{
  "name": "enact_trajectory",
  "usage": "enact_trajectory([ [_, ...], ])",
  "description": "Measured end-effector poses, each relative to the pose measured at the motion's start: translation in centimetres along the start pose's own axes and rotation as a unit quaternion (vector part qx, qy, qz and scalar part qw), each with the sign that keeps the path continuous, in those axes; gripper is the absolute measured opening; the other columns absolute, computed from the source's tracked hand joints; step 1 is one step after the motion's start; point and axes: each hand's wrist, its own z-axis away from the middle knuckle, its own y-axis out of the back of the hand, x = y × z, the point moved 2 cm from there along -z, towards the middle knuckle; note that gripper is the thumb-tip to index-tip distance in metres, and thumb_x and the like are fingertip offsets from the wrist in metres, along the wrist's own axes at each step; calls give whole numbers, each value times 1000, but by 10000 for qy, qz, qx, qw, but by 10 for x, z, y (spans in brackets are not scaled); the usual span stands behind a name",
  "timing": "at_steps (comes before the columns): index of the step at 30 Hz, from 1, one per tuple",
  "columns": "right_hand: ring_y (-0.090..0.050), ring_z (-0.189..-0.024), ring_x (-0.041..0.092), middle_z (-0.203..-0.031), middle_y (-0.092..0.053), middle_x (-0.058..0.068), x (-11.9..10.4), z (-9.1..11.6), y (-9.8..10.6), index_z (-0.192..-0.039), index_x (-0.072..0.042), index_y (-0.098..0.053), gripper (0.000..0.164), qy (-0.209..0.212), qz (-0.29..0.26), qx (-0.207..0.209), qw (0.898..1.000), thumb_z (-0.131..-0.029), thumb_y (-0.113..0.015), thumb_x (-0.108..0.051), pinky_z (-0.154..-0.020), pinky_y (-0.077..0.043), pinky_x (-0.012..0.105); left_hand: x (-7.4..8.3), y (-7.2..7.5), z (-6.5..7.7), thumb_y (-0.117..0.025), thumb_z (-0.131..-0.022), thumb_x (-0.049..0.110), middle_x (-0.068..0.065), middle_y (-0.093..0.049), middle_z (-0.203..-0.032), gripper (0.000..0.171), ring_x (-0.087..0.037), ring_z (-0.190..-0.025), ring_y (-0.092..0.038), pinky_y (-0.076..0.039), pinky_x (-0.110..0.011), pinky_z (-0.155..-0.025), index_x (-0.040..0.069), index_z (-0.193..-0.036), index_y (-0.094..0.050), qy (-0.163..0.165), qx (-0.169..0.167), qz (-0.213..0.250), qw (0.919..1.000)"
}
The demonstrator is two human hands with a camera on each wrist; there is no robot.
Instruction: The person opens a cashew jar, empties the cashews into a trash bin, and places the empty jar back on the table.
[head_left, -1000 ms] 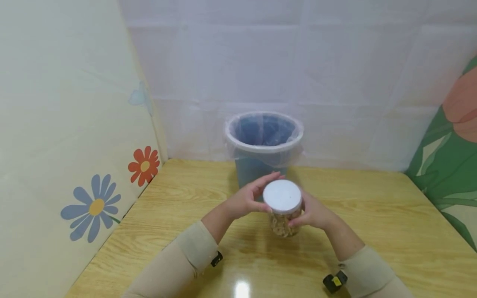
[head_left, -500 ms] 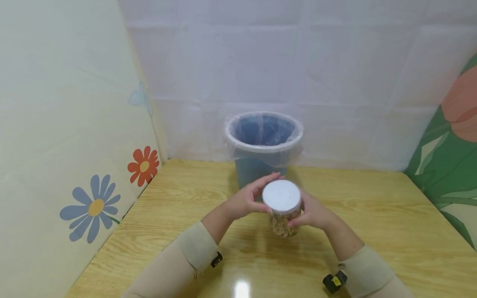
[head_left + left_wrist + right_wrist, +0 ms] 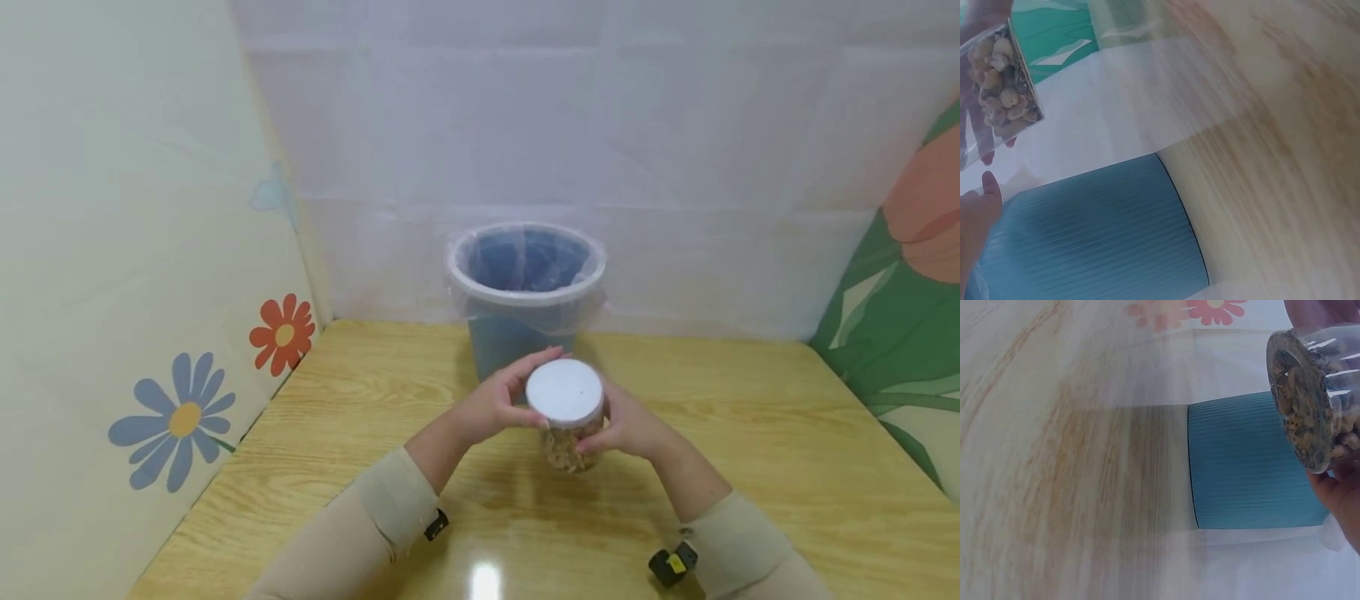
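Observation:
A clear jar (image 3: 570, 446) with a white lid (image 3: 565, 390) is held above the table, tilted a little, in the head view. Small tan, brown and grey pieces, pebble-like or shell-like, lie in its lower part. My left hand (image 3: 498, 404) is round the lid's left side, thumb at the near rim and fingers reaching behind. My right hand (image 3: 630, 423) grips the jar's body from the right, its thumb across the front. From below, the right wrist view shows the jar's base (image 3: 1300, 403). Some fingers are hidden behind the jar.
Behind the hands stands a blue bin (image 3: 517, 333) with a white rim and a clear plastic liner, close to the white back wall (image 3: 675, 167). The wood-grain table (image 3: 360, 375) reaches side walls printed with flowers. A small black device (image 3: 672, 565) sits at the right cuff.
The head view has shifted slightly, so the bin and wall flowers appear a little farther left. Both hands keep their hold on the jar, almost unmoved.

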Motion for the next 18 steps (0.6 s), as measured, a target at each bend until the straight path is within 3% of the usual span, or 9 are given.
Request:
enact_trajectory([
  [3, -41, -119, 14, -132, -40, 21, 2, 1, 0, -138, 1, -27, 95, -46, 107, 50, 9999, -59, -80, -2, -100, -24, 59, -2, -1, 0, -74, -68, 47, -5, -32, -146, 98, -17, -132, -29, -20, -44, -108, 13, -145, -25, 70, 80, -27, 9999],
  [6, -40, -121, 22, -132, -41, 20, 3, 1, 0, -138, 0, -27, 96, -78, 189, 134, 9997, -59, -81, -3, -100, -23, 60, -3, -1, 0, -75, -69, 43, -5, -33, -145, 95, -18, -130, -33, -22, -43, -107, 14, -145, -26, 93, 122, 5, 9999],
  [14, -38, -121, 36, -133, -42, 19, 4, -1, -3, -139, -2, -27, 100, -347, 292, 469, 9979, -57, -83, -7, -101, -23, 59, 2, -4, 0, -71, -74, -1, -11, -37, -142, 82, -24, -127, -38, -25, -39, -107, 8, -143, -27, 319, 502, 135, 9981],
  [18, -40, -120, 38, -131, -43, 21, 4, 0, -3, -137, 0, -29, 98, -475, 404, 658, 9959, -56, -84, -9, -101, -26, 58, 13, -9, 0, -69, -73, -7, -14, -38, -140, 82, -25, -126, -40, -26, -39, -107, 3, -142, -26, 586, 765, -127, 9953],
])
